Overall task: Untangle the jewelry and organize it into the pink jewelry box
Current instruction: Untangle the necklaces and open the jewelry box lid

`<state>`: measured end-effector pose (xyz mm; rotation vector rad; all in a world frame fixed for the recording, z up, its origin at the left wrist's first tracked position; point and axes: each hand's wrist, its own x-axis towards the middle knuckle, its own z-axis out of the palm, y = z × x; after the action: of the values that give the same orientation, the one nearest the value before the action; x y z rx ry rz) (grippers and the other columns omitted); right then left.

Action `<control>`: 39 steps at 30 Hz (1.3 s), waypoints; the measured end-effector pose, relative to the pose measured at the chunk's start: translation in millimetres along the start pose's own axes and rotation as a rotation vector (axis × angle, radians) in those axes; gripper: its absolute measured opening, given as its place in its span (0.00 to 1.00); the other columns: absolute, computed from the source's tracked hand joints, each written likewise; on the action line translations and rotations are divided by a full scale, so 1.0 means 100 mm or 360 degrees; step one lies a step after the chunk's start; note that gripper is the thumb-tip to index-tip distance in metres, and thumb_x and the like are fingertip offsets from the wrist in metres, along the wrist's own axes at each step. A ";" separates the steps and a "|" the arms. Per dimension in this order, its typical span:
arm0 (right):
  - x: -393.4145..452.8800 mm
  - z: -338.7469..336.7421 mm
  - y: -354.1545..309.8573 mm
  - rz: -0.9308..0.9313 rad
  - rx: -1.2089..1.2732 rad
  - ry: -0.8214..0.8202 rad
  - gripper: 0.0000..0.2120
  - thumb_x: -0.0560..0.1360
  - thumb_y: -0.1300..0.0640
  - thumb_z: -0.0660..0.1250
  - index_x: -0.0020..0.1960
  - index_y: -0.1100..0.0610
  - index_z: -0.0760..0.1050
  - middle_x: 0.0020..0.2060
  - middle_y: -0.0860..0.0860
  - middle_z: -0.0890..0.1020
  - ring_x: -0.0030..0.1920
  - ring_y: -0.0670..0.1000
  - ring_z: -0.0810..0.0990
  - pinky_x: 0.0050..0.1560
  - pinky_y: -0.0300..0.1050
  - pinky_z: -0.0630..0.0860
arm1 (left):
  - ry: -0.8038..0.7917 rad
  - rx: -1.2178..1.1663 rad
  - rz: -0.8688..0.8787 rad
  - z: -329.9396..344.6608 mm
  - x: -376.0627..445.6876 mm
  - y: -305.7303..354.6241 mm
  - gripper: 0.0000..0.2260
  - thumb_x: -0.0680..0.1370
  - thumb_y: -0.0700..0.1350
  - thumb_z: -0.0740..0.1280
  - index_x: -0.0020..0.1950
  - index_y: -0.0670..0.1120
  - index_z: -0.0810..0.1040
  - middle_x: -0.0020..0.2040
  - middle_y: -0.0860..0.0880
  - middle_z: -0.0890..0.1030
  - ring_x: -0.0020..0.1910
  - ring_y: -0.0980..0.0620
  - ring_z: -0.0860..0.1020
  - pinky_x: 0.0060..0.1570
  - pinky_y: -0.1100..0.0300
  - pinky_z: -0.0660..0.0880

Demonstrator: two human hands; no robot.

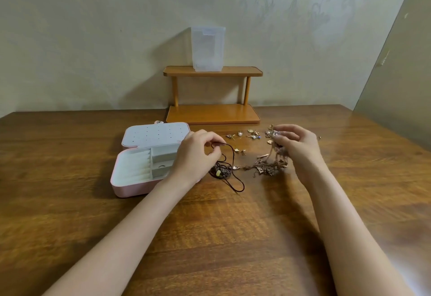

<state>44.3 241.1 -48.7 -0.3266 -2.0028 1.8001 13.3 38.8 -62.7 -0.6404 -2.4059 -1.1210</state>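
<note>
The pink jewelry box (130, 188) lies open on the table at the left, its white lid (154, 136) flat behind the compartments. My left hand (198, 151) pinches a dark cord necklace (233, 174), whose loops and small pale bead rest on the table just right of the box. My right hand (296, 146) holds up one end of a tangle of gold chains (268, 165); the rest of the tangle trails onto the table between my hands. Several small gold earrings (247, 133) lie scattered behind.
A small two-tier wooden shelf (213, 113) stands at the back against the wall, with a clear plastic container (207, 48) on its top tier. The brown wooden table (233, 237) stretches wide in front of my arms.
</note>
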 end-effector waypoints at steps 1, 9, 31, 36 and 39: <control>-0.01 0.01 0.00 0.0004 0.0047 -0.0064 0.09 0.74 0.67 0.68 0.51 0.57 0.78 0.43 0.52 0.82 0.42 0.48 0.79 0.39 0.37 0.74 | -0.0020 0.0040 0.0020 0.01 -0.01 0.01 0.08 0.75 0.38 0.66 0.49 0.47 0.82 0.47 0.54 0.77 0.51 0.55 0.72 0.47 0.64 0.67; -0.15 0.15 -0.23 -0.0158 0.0885 -0.0608 0.11 0.67 0.64 0.69 0.50 0.59 0.78 0.42 0.52 0.83 0.44 0.48 0.81 0.45 0.42 0.77 | -0.0409 -0.0520 -0.0132 0.21 -0.01 0.28 0.13 0.76 0.44 0.68 0.60 0.49 0.76 0.53 0.55 0.80 0.56 0.59 0.77 0.59 0.65 0.72; 0.18 -0.14 0.14 0.0025 -0.0198 0.0401 0.06 0.72 0.64 0.68 0.40 0.54 0.81 0.37 0.52 0.82 0.41 0.50 0.79 0.43 0.43 0.73 | -0.0513 -0.0086 0.0007 0.30 -0.04 0.29 0.07 0.78 0.44 0.63 0.49 0.49 0.81 0.32 0.55 0.79 0.31 0.62 0.76 0.44 0.62 0.74; 0.19 -0.16 0.19 0.0210 -0.0215 0.0320 0.09 0.74 0.66 0.64 0.39 0.56 0.79 0.34 0.54 0.82 0.30 0.49 0.75 0.30 0.40 0.70 | -0.0562 0.0271 0.0060 0.44 0.13 0.38 0.10 0.80 0.42 0.61 0.52 0.48 0.81 0.37 0.53 0.81 0.35 0.60 0.78 0.41 0.63 0.76; 0.20 -0.18 0.21 0.0260 -0.0118 0.0361 0.09 0.75 0.66 0.62 0.41 0.57 0.79 0.31 0.53 0.81 0.26 0.48 0.69 0.23 0.37 0.63 | -0.0695 0.0358 0.0066 0.56 0.24 0.38 0.10 0.79 0.43 0.62 0.57 0.48 0.80 0.53 0.49 0.82 0.52 0.52 0.79 0.55 0.55 0.75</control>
<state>33.0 268.2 -64.9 -0.7031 -1.9324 1.6986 5.9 110.2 -60.7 -0.9302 -2.8118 -0.7323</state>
